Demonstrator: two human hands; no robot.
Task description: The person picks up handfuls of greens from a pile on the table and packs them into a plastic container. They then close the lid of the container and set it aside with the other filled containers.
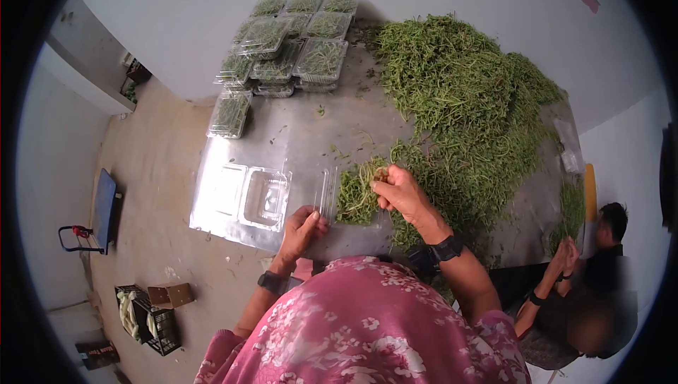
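My right hand (pixel 401 195) is closed in a pinch on several thin green sprigs (pixel 381 174), over the filled half of an open clear plastic clamshell box. Cut greens (pixel 355 197) lie heaped in that half. My left hand (pixel 307 227) grips the edge of the clamshell box's lid (pixel 326 192) between thumb and curled fingers, at the table's near edge. Left of it, an open clamshell box (pixel 267 197) lies flat with nothing inside. Right of my right hand rises a large pile of loose greens (pixel 459 94).
Filled clamshell boxes (pixel 304 49) are stacked at the back left of the metal table (pixel 339 119). At the right, other people's hands (pixel 565 260) handle greens. A blue cart (pixel 106 207) and a black crate (pixel 161 331) are on the floor at left.
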